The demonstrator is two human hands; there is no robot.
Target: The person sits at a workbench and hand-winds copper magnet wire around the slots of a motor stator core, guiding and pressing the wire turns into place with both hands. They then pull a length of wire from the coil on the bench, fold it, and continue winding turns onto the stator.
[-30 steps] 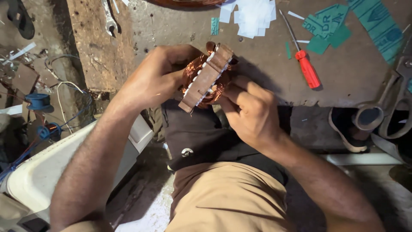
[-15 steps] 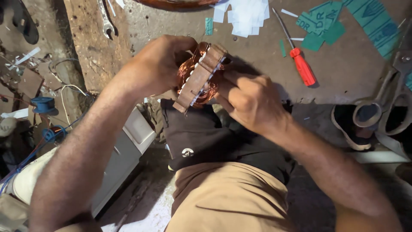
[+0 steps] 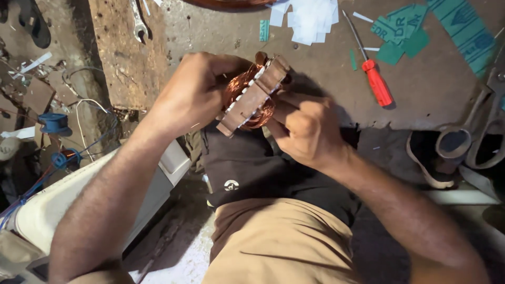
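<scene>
A round motor stator point(image 3: 253, 95) with copper wire windings and a rusty brown iron core is held edge-on above the front edge of a worn bench. My left hand point(image 3: 192, 92) wraps around its left side, fingers hidden behind the copper coil. My right hand point(image 3: 305, 129) grips its right side, with the thumb and fingers pressed against the core and windings. White slot liners show along the core's edge.
On the bench point(image 3: 326, 79) lie a red-handled screwdriver point(image 3: 374, 84), white paper pieces point(image 3: 307, 18), green insulation sheet scraps point(image 3: 402, 34), a spanner point(image 3: 138, 23) and large scissors point(image 3: 473, 131). A blue wire spool point(image 3: 52, 123) and a white casing point(image 3: 79, 194) sit at the left.
The stator and both hands have stayed together against the bench edge, shifting slightly. The fingers have adjusted their hold on the windings; the view has drifted a little.
</scene>
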